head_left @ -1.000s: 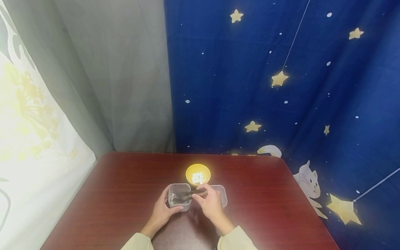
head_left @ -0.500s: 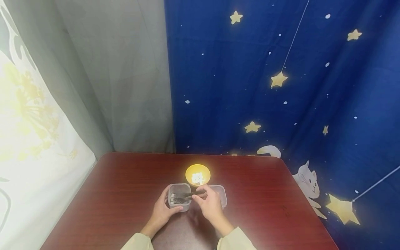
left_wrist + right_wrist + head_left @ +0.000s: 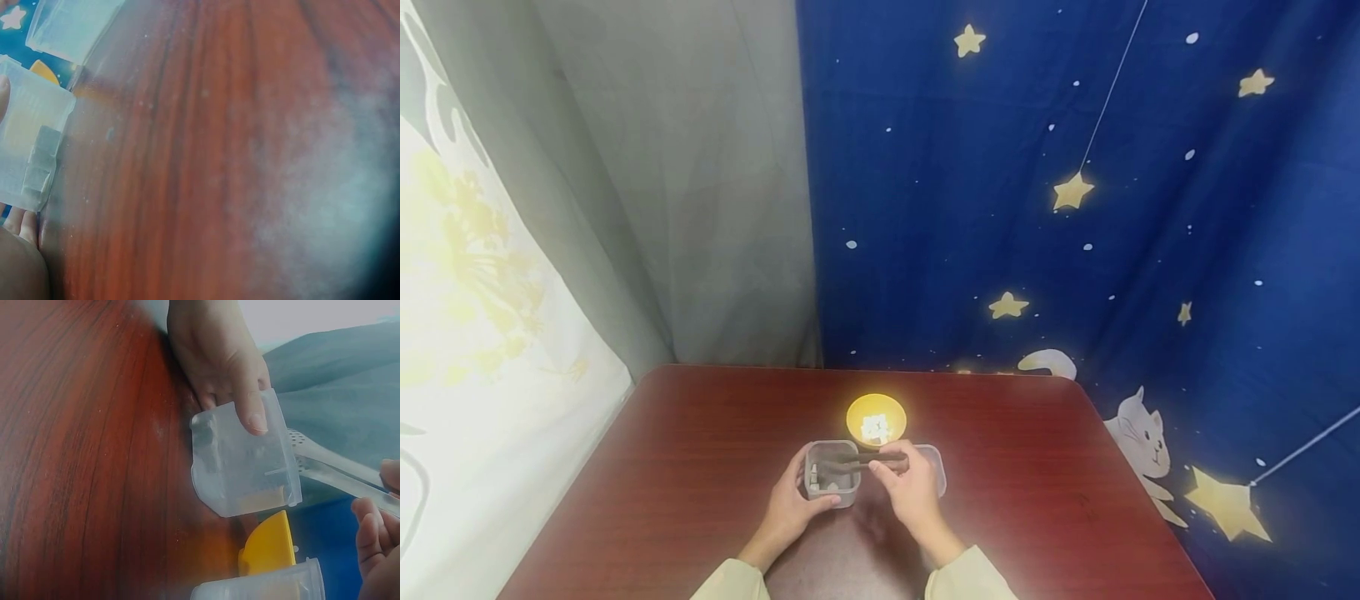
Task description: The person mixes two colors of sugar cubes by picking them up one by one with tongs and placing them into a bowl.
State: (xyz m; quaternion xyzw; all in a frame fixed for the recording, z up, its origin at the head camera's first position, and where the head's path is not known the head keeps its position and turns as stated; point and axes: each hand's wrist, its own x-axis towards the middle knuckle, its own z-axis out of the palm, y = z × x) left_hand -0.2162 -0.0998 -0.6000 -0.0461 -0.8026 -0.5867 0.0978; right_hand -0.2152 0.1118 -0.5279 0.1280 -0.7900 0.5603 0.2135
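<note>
In the head view my left hand (image 3: 792, 502) grips a clear plastic box (image 3: 853, 498), thumb along its front wall and fingers round its left side. Several small pale cubes (image 3: 814, 477) lie inside at its left; in the left wrist view dark-looking blocks (image 3: 40, 164) show through its wall. My right hand (image 3: 916, 492) pinches a pair of tongs (image 3: 883, 461) between thumb and fingers, their ends over the box's opening. From the right wrist, the perforated tips of the tongs (image 3: 337, 469) show at the box's rim. I cannot tell whether they hold a cube.
Just behind the hands stands a yellow bowl (image 3: 876, 403) with several white cubes (image 3: 874, 428) in it. A second clear box (image 3: 937, 472) sits right of the first, partly hidden by my right hand. The dark red table (image 3: 715, 433) backs onto grey and blue curtains (image 3: 925, 208).
My right hand and the tongs have shifted slightly right and back, so more of the box's inside and its cubes shows. My left hand and the box have stayed put.
</note>
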